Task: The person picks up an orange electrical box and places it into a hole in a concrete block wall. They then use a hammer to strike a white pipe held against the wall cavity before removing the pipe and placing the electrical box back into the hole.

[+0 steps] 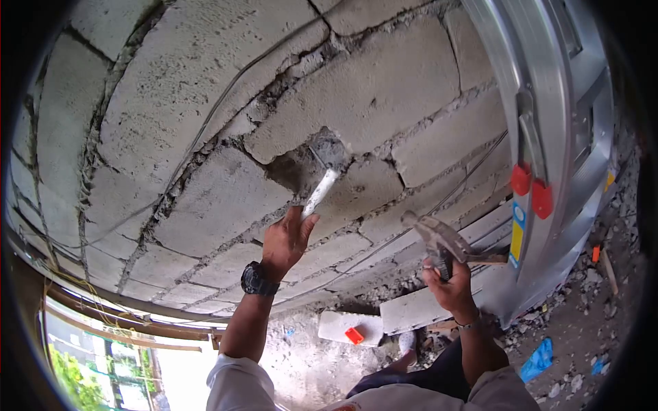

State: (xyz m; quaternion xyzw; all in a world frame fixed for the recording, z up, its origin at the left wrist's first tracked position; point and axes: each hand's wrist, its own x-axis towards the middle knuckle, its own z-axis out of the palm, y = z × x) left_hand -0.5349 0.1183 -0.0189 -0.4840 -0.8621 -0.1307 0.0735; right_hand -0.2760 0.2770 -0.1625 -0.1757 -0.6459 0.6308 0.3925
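Note:
My left hand [286, 241] is wrapped round a chisel [319, 194] with a white, pipe-like grip. Its thin metal tip reaches into a rough hole [291, 171] broken in the grey block wall [216, 198]. To the right, my right hand [450, 283] grips a claw hammer [441, 238] near its head, held below and apart from the chisel. The lower part of the hammer's handle is hidden by the hand. A dark watch [259, 279] is on my left wrist.
An aluminium ladder [548, 123] with red-tipped catches stands at the right. A dark cable [226, 96] runs across the wall. Loose blocks [418, 307], rubble [582, 294] and a blue plastic scrap [537, 360] lie on the ground. Bright daylight enters at lower left.

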